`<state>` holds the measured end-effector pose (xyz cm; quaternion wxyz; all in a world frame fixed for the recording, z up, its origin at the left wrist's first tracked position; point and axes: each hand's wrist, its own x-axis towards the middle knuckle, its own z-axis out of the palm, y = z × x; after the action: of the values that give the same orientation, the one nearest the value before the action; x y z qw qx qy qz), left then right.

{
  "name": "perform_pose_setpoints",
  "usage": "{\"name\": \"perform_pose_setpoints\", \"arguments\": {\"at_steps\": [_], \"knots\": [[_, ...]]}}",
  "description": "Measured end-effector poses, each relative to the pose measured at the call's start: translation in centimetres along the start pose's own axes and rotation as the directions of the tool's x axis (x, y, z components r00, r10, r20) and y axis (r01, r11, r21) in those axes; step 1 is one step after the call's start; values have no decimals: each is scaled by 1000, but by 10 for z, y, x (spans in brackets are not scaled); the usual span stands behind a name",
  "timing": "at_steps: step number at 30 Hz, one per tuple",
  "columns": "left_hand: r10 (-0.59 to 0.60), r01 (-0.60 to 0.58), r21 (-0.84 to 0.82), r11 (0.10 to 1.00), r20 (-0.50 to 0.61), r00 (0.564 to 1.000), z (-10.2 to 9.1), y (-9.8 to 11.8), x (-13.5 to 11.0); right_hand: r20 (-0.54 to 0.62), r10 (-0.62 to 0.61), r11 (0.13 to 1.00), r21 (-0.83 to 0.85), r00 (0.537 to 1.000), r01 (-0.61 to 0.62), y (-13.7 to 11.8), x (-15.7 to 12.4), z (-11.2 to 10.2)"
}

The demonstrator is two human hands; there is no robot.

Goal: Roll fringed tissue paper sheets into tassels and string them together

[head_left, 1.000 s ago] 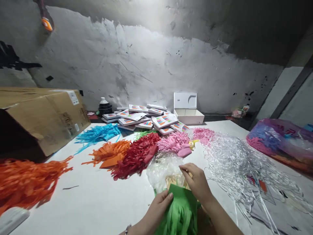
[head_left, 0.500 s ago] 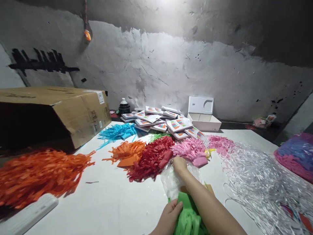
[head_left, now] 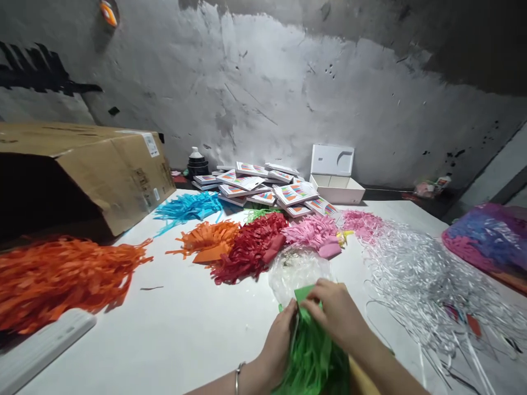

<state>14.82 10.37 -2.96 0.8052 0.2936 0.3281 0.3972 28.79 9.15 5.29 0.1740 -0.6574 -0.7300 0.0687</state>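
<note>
My left hand (head_left: 279, 341) and my right hand (head_left: 335, 314) both grip a bundle of green fringed paper (head_left: 313, 359) at the near edge of the white table (head_left: 185, 334). The left holds its side, with a bangle on that wrist. My right fingers pinch the folded top edge of the bundle. Just beyond the hands lies a crumpled clear plastic bag (head_left: 298, 270).
Fringed paper bundles lie across the table: red (head_left: 251, 249), pink (head_left: 313, 233), orange (head_left: 208, 241), blue (head_left: 187, 207), and a large orange heap (head_left: 57, 277) at left. A cardboard box (head_left: 78, 170), stacked small booklets (head_left: 267, 189), a white open box (head_left: 334, 178), silver shreds (head_left: 415, 274) and a bag of coloured paper (head_left: 488, 241) surround them.
My right hand has drawn back from the plastic bag near the red bundle to the top of the green paper. The left hand stays on the green bundle.
</note>
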Motion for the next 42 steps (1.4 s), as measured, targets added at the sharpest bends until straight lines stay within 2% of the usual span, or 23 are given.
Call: {"name": "perform_pose_setpoints", "arguments": {"at_steps": [2,4,6,7,9,11,13,15,16,18,20,21,23,24,29,34,37,42], "knots": [[15,-13,-40,999,29,999,7,-2,-9,-100,-25,998,-58,995,19,-5,-33,13],[40,-38,-26,999,94,995,11,-5,-16,-255,-71,996,-74,964,53,-5,-54,27],[66,-72,43,996,139,988,12,-7,-22,-366,-62,997,16,928,74,-1,-65,35],[68,-81,83,993,144,987,11,-7,-24,-382,-19,993,101,924,62,1,-68,35],[41,-62,152,986,138,990,9,-7,-26,-325,118,953,302,938,-16,4,-70,31],[0,-29,192,981,148,989,8,-6,-25,-189,252,863,488,949,-132,6,-70,24],[-14,-24,222,975,165,986,6,-6,-23,-63,304,758,620,951,-201,7,-70,19],[0,-45,247,968,177,984,5,-6,-22,-27,294,701,685,955,-196,8,-71,19],[0,-49,260,964,185,983,5,-7,-22,-54,292,705,687,955,-176,9,-72,21],[-9,-51,273,961,214,977,4,-8,-21,-186,281,773,626,941,-107,9,-76,28],[-3,-66,281,957,240,971,2,-9,-20,-334,178,877,480,926,5,8,-79,34],[9,-80,286,955,242,970,1,-10,-20,-373,97,918,391,923,62,7,-80,36],[34,-108,303,947,238,971,0,-11,-19,-376,-33,958,252,926,137,4,-82,38],[40,-115,316,942,233,972,0,-11,-19,-365,-58,967,209,929,142,2,-83,38],[43,-125,356,926,229,972,1,-11,-22,-404,-23,989,123,914,79,-4,-85,39],[74,-133,358,924,174,982,-1,-14,-20,-374,68,961,273,925,39,-3,-84,41],[95,-171,364,916,215,972,-3,-13,-17,-329,101,938,347,939,21,-3,-84,40],[103,-202,432,879,243,965,1,-6,-20,-355,142,949,314,924,-25,-5,-86,43]]}}
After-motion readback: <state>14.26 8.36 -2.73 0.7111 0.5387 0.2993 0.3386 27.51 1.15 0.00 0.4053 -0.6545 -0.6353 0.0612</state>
